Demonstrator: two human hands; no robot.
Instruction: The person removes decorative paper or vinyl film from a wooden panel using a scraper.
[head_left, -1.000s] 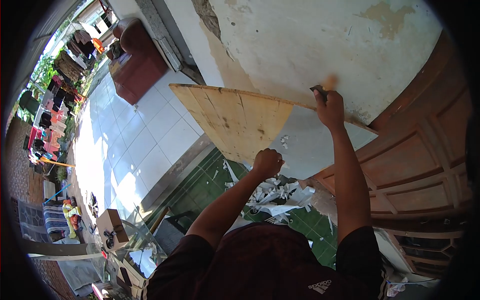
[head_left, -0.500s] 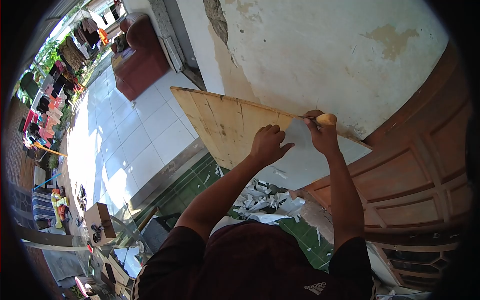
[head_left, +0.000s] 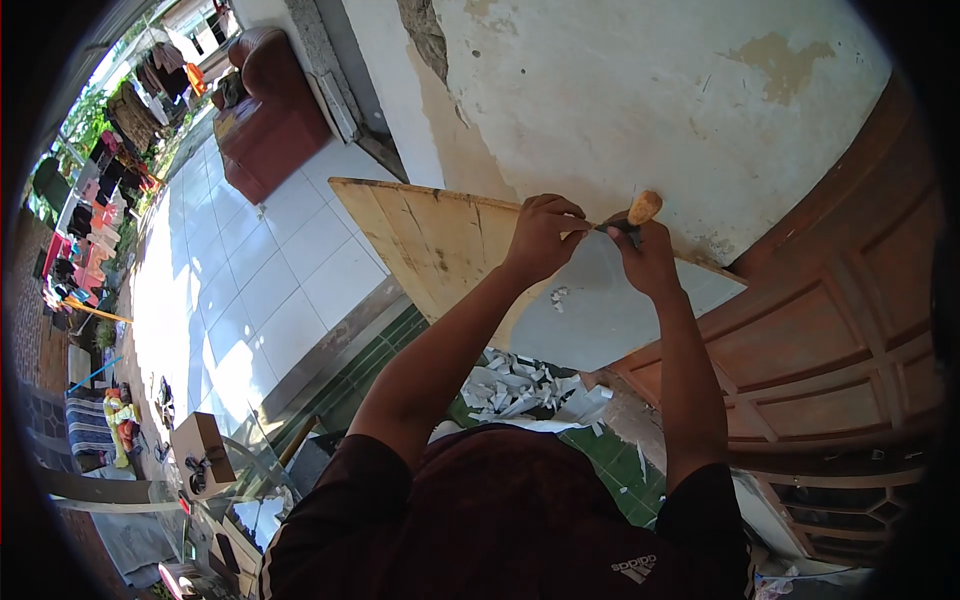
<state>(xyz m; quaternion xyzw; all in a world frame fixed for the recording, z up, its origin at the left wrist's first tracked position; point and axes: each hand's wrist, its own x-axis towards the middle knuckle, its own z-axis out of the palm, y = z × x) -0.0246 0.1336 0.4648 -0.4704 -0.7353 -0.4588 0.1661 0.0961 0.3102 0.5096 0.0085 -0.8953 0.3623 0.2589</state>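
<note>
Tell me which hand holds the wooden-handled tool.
The right hand grips the wooden-handled tool; the left hand only pinches the board's top edge.

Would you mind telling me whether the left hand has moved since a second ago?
Yes. The left hand has risen from the lower edge of the board to its top edge, close to the right hand.

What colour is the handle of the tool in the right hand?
Light tan wood handle, seen in the head view.
</note>
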